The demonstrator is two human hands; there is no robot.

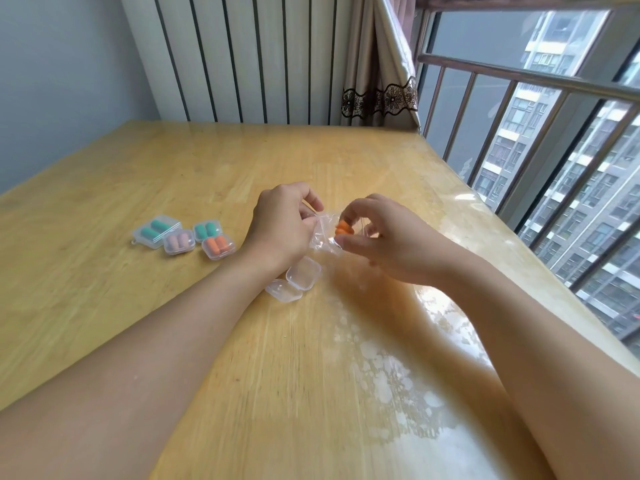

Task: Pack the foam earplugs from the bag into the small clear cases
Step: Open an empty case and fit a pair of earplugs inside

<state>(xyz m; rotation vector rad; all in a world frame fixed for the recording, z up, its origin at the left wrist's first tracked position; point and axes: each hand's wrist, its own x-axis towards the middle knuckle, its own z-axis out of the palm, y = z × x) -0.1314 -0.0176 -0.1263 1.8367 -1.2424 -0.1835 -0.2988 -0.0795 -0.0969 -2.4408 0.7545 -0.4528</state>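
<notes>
I am pinching a pair of orange earplugs (343,230) with my right hand (388,244), its fingers (349,211) closing on them inside the clear bag (323,237). My left hand (280,230) is gripping the bag's other edge, fingers closed on the plastic. Just below both hands, an empty clear case (294,278) is lying open on the wooden surface (311,375), lid hinged out. Well to the left of my left hand, four filled cases (183,237) are sitting together: two holding green plugs, one pink, one orange.
</notes>
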